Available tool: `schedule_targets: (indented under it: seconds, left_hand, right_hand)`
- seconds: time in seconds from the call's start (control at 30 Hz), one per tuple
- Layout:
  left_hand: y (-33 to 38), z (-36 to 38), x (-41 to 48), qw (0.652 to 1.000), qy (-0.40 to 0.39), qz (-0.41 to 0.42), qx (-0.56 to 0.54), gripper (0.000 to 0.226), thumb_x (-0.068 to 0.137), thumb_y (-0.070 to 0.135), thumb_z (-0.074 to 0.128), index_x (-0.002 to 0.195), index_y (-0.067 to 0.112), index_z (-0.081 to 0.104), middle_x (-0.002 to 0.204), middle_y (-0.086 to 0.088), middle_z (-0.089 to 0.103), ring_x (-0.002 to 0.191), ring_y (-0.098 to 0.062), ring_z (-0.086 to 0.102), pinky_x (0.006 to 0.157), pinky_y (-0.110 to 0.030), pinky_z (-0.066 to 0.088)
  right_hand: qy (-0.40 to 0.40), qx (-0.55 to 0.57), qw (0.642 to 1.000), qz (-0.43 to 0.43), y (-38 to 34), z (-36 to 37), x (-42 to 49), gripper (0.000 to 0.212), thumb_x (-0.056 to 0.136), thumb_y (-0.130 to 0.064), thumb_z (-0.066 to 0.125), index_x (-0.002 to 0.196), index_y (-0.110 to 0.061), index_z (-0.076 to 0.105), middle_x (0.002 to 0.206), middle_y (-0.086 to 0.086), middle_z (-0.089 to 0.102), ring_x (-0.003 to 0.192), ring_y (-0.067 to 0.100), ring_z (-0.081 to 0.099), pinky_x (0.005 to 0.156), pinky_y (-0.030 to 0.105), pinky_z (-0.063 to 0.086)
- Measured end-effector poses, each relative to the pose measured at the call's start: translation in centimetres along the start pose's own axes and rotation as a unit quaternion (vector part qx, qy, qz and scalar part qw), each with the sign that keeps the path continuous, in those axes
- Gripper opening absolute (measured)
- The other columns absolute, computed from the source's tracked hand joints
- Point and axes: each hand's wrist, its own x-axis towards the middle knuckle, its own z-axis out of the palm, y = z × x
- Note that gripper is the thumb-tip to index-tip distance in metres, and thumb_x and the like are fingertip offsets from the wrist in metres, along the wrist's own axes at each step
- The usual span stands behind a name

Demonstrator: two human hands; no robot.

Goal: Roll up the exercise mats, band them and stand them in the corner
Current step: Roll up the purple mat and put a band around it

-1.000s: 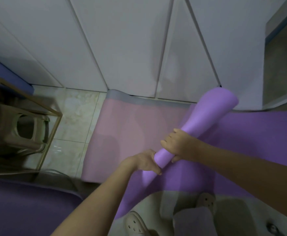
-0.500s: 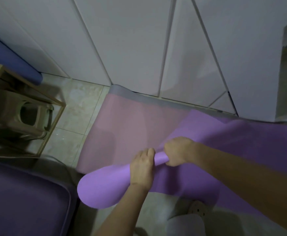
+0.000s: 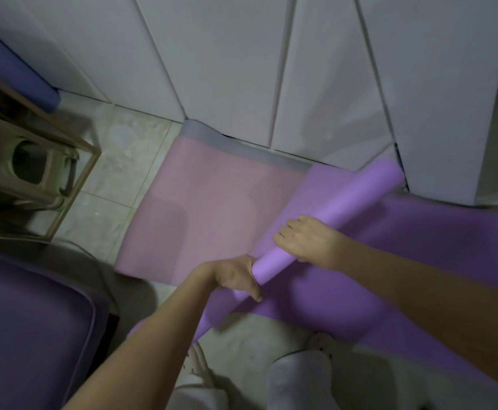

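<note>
Purple roll (image 3: 339, 214) is gripped by curled left hand (image 3: 235, 276) and right hand (image 3: 306, 241), over pink mat (image 3: 200, 220) edge.

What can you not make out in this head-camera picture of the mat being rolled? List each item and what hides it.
Rolled purple foam mat: near end, head view, covered by the left hand and blurred forearm.
Flat pink mat: right part, head view, lies under the purple mat.
Brown plastic stool: head view, cut off by the left edge.
</note>
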Motion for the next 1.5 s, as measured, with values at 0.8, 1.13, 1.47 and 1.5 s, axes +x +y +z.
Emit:
schedule_targets:
  seconds: [0.8, 1.13, 1.47, 1.5]
  left_hand:
    - [-3.4, 6.3, 3.2, 0.968, 0.236, 0.074, -0.032, 0.046, 0.067, 0.017, 0.057, 0.112, 0.009, 0.057, 0.101, -0.003, 0.063, 0.094, -0.024, 0.06, 0.075, -0.029, 0.042]
    - [-3.9, 3.6, 7.0, 0.99, 0.119, 0.028, 0.069, 0.049, 0.073, 0.011, 0.076, 0.117, 0.015, 0.057, 0.107, -0.004, 0.063, 0.099, -0.022, 0.059, 0.076, -0.022, 0.041]
    - [-11.4, 8.2, 11.2, 0.765, 0.539, 0.06, 0.346, 0.061, 0.043, 0.01, 0.081, 0.09, 0.018, 0.043, 0.072, -0.002, 0.056, 0.06, -0.027, 0.058, 0.047, -0.03, 0.041]
    - [-12.1, 8.2, 11.6, 0.751, 0.551, 0.055, 0.359, 0.064, 0.039, 0.008, 0.081, 0.092, 0.017, 0.044, 0.071, -0.003, 0.055, 0.058, -0.027, 0.055, 0.047, -0.031, 0.04]
  right_hand:
    - [0.03, -0.018, 0.999, 0.014, -1.8, 4.7, 0.1, 0.042, 0.056, 0.0, 0.065, 0.096, -0.013, 0.061, 0.084, 0.003, 0.061, 0.073, 0.023, 0.061, 0.064, 0.029, 0.043]
    - [-0.024, -0.013, 0.999, 0.03, -1.2, 8.5, 1.4, 0.066, 0.067, -0.018, 0.077, 0.125, -0.009, 0.046, 0.105, 0.009, 0.06, 0.091, 0.028, 0.059, 0.075, 0.033, 0.042]
    - [-0.156, 0.083, 0.983, 0.044, -2.9, 9.8, 7.6, 0.051, 0.081, -0.023, 0.065, 0.126, -0.009, 0.046, 0.123, 0.014, 0.057, 0.111, 0.031, 0.055, 0.085, 0.032, 0.044]
    - [-0.171, 0.094, 0.98, 0.039, -3.1, 10.1, 8.4, 0.05, 0.079, -0.024, 0.067, 0.124, -0.009, 0.05, 0.12, 0.013, 0.059, 0.108, 0.031, 0.057, 0.083, 0.031, 0.046]
